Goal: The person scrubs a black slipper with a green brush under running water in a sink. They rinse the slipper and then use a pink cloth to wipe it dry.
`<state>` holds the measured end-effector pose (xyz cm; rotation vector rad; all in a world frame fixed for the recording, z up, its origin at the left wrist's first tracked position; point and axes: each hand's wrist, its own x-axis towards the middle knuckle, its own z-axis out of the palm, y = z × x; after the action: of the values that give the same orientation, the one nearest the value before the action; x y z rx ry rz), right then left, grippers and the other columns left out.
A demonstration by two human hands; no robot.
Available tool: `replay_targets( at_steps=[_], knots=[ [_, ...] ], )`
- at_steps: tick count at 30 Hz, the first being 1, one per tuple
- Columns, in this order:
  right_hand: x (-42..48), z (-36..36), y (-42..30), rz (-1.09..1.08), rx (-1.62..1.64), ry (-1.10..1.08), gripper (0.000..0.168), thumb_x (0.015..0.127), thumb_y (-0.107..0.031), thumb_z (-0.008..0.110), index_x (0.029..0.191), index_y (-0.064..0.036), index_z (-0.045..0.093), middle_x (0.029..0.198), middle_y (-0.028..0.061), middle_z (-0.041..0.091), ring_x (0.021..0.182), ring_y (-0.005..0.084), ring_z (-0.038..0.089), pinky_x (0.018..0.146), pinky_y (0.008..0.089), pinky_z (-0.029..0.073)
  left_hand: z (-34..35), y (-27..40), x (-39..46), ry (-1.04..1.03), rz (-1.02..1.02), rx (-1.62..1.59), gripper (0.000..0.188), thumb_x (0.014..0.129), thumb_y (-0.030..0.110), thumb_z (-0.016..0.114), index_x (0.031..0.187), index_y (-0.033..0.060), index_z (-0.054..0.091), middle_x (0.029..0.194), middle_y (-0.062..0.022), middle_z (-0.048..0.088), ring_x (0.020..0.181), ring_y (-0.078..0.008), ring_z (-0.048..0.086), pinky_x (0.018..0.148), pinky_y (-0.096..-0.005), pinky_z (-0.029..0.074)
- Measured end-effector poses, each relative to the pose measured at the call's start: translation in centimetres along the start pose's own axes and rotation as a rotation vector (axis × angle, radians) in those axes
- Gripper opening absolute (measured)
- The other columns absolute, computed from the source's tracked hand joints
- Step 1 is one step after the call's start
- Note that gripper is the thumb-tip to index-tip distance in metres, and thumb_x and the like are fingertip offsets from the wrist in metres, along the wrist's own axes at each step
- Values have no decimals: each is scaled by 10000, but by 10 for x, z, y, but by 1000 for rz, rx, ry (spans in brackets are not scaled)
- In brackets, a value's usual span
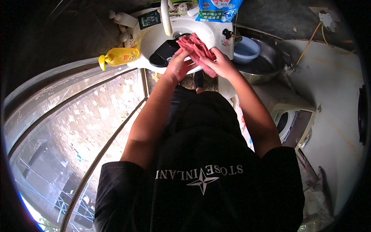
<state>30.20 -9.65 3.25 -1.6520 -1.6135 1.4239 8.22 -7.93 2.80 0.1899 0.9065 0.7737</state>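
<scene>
Both my hands hold a crumpled pinkish-red cloth over the front part of a white washbasin. My left hand grips its left side, with the fingers partly behind the fabric. On the right side, my right hand pinches the cloth between thumb and fingers, and a lower part hangs down between the hands. Beneath and to the left of the cloth, a black slipper lies in the basin, partly covered by the cloth and my left hand. The white faucet spout reaches over the basin from the back.
A yellow pump bottle lies at the basin's left rim. Behind stand a white pump bottle, a dark green packet and a blue detergent bag. To the right, a light-blue plastic basin sits in a large metal basin.
</scene>
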Motion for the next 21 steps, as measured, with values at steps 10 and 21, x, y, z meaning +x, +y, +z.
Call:
replay_targets(
  at_steps=[10, 21],
  knots=[
    [-5, -11, -3, 86, 617, 154, 327, 1039, -345, 707, 1106, -29, 658, 1007, 28, 688, 991, 117, 613, 918, 295, 486, 11, 1, -9, 11, 107, -21, 339, 988, 96, 738, 1316, 59, 663, 1258, -88, 729, 1120, -257, 725, 995, -465, 591],
    [-24, 11, -27, -452, -295, 378, 319, 995, -283, 691, 1218, -55, 678, 1249, 147, 689, 1120, 369, 673, 960, 461, 547, 34, -14, -3, 139, 109, 16, 547, 950, 237, 825, 1364, -10, 567, 1212, -138, 699, 1041, -279, 735, 878, -443, 636]
  ],
)
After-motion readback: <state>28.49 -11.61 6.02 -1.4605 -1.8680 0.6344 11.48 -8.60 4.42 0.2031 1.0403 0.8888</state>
